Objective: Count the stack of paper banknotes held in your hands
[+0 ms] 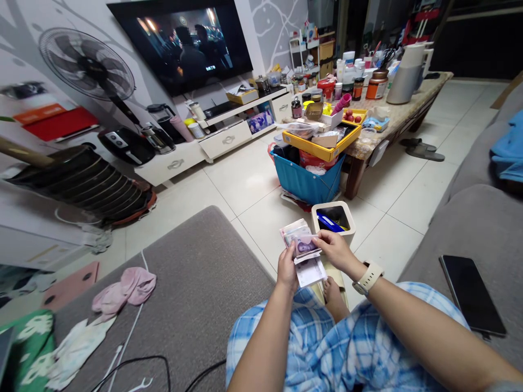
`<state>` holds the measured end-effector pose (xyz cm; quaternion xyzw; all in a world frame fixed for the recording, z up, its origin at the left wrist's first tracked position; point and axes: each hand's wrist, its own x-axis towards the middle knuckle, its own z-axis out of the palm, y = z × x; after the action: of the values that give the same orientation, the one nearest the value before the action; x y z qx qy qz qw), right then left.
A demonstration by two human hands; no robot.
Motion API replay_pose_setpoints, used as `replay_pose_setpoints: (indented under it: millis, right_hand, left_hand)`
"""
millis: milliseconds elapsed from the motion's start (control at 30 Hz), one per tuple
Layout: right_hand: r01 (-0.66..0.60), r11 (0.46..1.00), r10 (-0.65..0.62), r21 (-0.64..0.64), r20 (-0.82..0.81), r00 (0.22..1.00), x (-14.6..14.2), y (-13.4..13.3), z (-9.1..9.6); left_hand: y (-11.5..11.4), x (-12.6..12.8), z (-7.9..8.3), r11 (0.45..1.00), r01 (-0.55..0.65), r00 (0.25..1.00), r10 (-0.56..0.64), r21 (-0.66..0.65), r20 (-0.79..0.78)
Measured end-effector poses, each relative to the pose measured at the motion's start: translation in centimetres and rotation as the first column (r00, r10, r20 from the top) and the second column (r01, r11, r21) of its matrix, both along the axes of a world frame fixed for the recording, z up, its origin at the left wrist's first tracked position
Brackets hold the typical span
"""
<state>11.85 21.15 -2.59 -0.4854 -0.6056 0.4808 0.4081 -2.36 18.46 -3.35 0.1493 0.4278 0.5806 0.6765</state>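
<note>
A stack of banknotes (291, 231) is gripped in my left hand (288, 268), thumb on top and fingers underneath. The uppermost note (305, 246) is purple with a portrait, and my right hand (333, 248) pinches its right edge. Below my left thumb, a paler bundle of notes or paper (310, 271) hangs toward my knees; whether it is one with the stack I cannot tell. My right wrist wears a beige-strapped watch (368, 277). Just beyond my hands stands a cream bin (347, 209) with a blue packet (329, 222) inside.
A blue basket (304, 177) carries a yellow tray (324, 148) beside the crowded coffee table (433, 87). To the left is a grey ottoman (196, 272) with a pink cloth (126, 291) and cables. A phone (472, 294) lies on the sofa at my right.
</note>
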Motion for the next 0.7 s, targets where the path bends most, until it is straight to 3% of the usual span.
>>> replay_pose_setpoints:
  millis: [267,700]
  right_hand:
    - [-0.053,0.999,0.054,0.012,-0.099,0.994,-0.2,-0.3,1.0]
    - [-0.098,0.995,0.099,0.009,-0.111,0.989,-0.1,-0.5,1.5]
  left_hand:
    - [0.2,-0.3,-0.6,1.0,-0.021,1.0,0.021,-0.017,0.005]
    - [0.4,-0.5,-0.8,1.0,-0.002,0.999,0.001,0.016,0.044]
